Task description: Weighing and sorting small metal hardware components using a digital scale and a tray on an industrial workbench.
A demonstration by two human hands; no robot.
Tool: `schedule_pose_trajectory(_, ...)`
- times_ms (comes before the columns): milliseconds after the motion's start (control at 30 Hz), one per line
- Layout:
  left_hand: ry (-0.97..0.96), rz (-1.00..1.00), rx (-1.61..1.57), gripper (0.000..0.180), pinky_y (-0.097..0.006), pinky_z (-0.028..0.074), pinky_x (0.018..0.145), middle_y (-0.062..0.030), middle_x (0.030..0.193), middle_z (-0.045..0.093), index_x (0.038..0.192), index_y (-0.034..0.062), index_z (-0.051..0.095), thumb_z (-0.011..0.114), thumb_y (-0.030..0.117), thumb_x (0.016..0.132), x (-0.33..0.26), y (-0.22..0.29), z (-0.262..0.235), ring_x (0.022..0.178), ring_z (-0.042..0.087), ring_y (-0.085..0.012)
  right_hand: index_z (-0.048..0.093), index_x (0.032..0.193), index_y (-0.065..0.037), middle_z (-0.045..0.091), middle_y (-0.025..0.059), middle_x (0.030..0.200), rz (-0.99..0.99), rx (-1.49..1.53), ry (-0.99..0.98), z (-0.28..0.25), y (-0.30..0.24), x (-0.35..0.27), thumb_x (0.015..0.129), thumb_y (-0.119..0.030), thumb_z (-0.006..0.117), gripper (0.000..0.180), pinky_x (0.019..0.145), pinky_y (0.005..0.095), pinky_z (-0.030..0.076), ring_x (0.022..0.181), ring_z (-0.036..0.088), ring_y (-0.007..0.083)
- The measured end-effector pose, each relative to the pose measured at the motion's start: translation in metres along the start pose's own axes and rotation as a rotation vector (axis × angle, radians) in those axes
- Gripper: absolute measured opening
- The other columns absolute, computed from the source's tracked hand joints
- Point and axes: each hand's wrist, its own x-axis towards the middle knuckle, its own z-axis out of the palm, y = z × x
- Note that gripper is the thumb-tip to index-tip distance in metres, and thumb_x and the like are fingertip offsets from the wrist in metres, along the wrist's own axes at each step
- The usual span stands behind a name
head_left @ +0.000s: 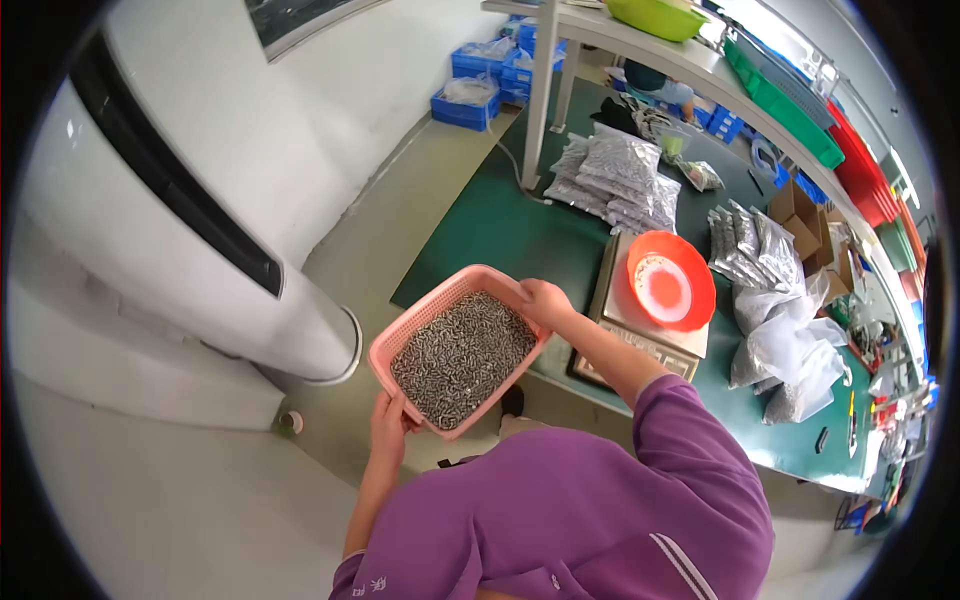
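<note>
Between my two hands is a pink plastic basket (pixel 392 336) with perforated sides, held in front of my body beside the table's edge. Many small grey metal parts (pixel 462 358) cover its bottom; their exact kind is too small to tell. My left hand (pixel 391 420) grips the near left corner of the rim. At the far right corner, my right hand (pixel 545 303) is closed on the rim. Just right of that hand, an orange-red bowl (pixel 704 293) rests on a weighing scale (pixel 652 340), with a few small bits inside it.
Filled clear bags (pixel 618 170) are stacked on the green table (pixel 470 235), with more bags (pixel 752 245) and white plastic sacks (pixel 790 350) to the right. A shelf (pixel 660 45) spans above. Left stands a white rounded column (pixel 190 210). Blue crates (pixel 468 105) sit by the wall.
</note>
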Motion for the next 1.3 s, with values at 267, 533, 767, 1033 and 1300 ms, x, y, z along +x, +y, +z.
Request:
schedule_pose_trajectory(267, -0.067, -0.242, 0.009, 0.017, -0.027, 0.050, 0.056, -0.0098, 0.087, 0.056, 0.104, 0.0032, 0.041, 0.038, 0.014, 0.091, 0.117, -0.027, 0.095, 0.070, 0.059, -0.0174, 0.046, 0.116, -0.011, 0.048, 0.0169, 0.112, 0.021, -0.083, 0.303, -0.024, 0.056, 0.095, 0.068, -0.008, 0.055, 0.048, 0.087, 0.0422, 0.041, 0.103, 0.048, 0.0356)
schedule_pose_trajectory(533, -0.490, -0.776, 0.490, 0.017, -0.031, 0.049, 0.065, -0.0078, 0.083, 0.059, 0.092, 0.0047, 0.049, 0.047, 0.022, 0.088, 0.152, 0.041, 0.146, 0.072, 0.061, -0.0192, 0.057, 0.102, -0.004, 0.056, 0.0127, 0.096, -0.244, 0.456, 0.273, -0.056, 0.041, -0.008, 0.073, 0.000, 0.058, 0.029, 0.080, 0.0343, 0.046, 0.092, 0.055, 0.0287)
schedule_pose_trajectory(767, -0.652, 0.752, 1.451, 0.054, -0.040, 0.041, 0.084, -0.0185, 0.116, 0.046, 0.115, 0.0062, 0.049, 0.068, 0.028, 0.070, 0.230, 0.040, 0.195, 0.104, 0.046, -0.0322, 0.061, 0.094, -0.004, 0.059, 0.0105, 0.087, 0.086, 0.538, 0.198, -0.081, 0.022, -0.087, 0.077, 0.000, 0.056, 0.018, 0.067, 0.0306, 0.048, 0.080, 0.059, 0.0236)
schedule_pose_trajectory(1033, -0.669, 1.053, 1.600, 0.037, -0.042, 0.043, 0.071, -0.0119, 0.101, 0.048, 0.101, 0.0117, 0.056, 0.065, 0.032, 0.071, 0.257, -0.010, 0.210, 0.090, 0.048, -0.0294, 0.062, 0.094, -0.002, 0.058, 0.0092, 0.088, 0.440, 0.619, 0.498, -0.071, 0.011, -0.119, 0.078, 0.003, 0.055, 0.018, 0.070, 0.0274, 0.047, 0.080, 0.058, 0.0181)
schedule_pose_trajectory(1300, -0.905, 0.747, 1.520, 0.025, -0.042, 0.047, 0.063, -0.0153, 0.083, 0.052, 0.083, 0.0044, 0.052, 0.058, 0.029, 0.080, 0.285, -0.004, 0.216, 0.075, 0.056, -0.0331, 0.061, 0.097, -0.004, 0.058, 0.0100, 0.089, 0.487, 0.728, 0.552, -0.027, -0.008, -0.119, 0.079, 0.001, 0.055, 0.019, 0.072, 0.0276, 0.047, 0.082, 0.058, 0.0195)
